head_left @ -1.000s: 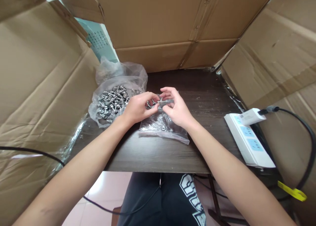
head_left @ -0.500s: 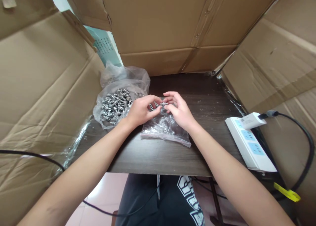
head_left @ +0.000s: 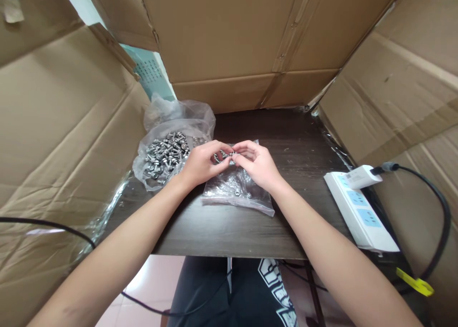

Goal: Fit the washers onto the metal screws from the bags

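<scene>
left hand [head_left: 202, 164] and right hand [head_left: 258, 165] pinching one small bolt [head_left: 231, 154] together above clear bag [head_left: 238, 186]; could slip and drop among loose pieces, given so narrow a fingertip grip.

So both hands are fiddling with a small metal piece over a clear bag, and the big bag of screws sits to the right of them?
Not quite: the head view shows the bag of screws left of the hands, not right. The left hand and right hand do hold a small metal piece over the clear bag.
</scene>
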The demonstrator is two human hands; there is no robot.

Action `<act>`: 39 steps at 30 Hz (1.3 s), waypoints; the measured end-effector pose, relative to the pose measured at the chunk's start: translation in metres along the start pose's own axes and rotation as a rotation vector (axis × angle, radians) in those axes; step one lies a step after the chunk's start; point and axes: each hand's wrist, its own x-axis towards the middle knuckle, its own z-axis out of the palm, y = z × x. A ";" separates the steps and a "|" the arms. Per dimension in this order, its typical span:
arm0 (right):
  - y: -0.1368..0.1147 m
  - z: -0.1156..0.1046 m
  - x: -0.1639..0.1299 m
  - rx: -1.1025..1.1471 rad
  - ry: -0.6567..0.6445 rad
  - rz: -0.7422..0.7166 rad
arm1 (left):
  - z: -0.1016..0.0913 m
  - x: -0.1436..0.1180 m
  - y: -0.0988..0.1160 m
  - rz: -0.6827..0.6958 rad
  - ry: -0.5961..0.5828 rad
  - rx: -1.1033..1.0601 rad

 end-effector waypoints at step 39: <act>0.008 -0.002 0.005 0.105 -0.019 0.164 | 0.006 0.000 0.002 -0.117 -0.020 -0.129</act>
